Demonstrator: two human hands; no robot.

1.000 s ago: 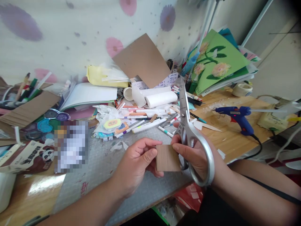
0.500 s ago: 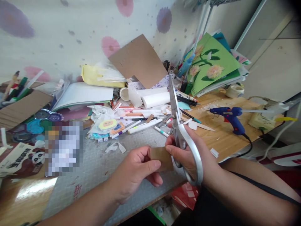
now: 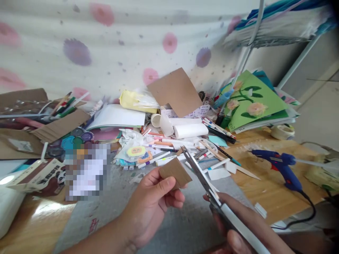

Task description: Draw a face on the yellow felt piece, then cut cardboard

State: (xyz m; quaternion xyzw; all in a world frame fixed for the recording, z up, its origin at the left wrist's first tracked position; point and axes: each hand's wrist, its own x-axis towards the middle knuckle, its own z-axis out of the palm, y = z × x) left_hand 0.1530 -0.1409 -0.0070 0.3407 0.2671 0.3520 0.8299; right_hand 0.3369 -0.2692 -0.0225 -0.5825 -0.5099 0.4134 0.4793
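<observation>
Between the thumb and fingers of my left hand [image 3: 152, 203] is a small brown cardboard piece [image 3: 175, 172], tilted and raised above the grey mat [image 3: 119, 215]. My right hand [image 3: 238, 220] grips metal scissors [image 3: 203, 183] by the handles. Their blades point up and to the left, slightly parted at the tips, just right of the cardboard and apart from it. Part of my right hand is hidden behind the scissor handles.
Behind the hands lie several markers [image 3: 169, 155], a white roll [image 3: 191, 130] and a large cardboard sheet [image 3: 174, 92]. A blue glue gun [image 3: 283, 165] with a cord lies at the right, near a green painted picture [image 3: 254, 100]. A panda-printed box [image 3: 39, 176] stands at the left.
My right hand has let go of the cardboard edge and moved down and right, swinging the scissors from upright to slanting left. The left hand still holds the cardboard, now tilted. The view has shifted.
</observation>
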